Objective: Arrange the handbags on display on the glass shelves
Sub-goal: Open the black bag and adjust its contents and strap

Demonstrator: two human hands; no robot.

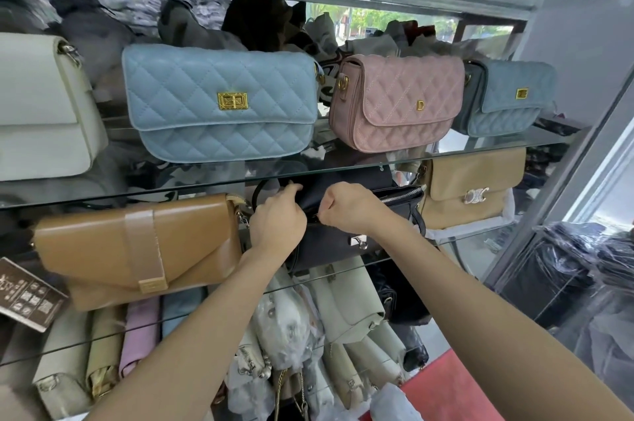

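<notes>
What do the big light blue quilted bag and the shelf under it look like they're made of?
Light blue quilted bag: looks like smooth leather or faux leather with a soft matte sheen, diamond stitching puffing the panels, and a shiny gold-toned metal clasp. Shelf: clear glass, transparent with a greenish edge and reflections.

left hand [278, 218]: bare | right hand [346, 206]: bare | forearms: sleeveless
</notes>
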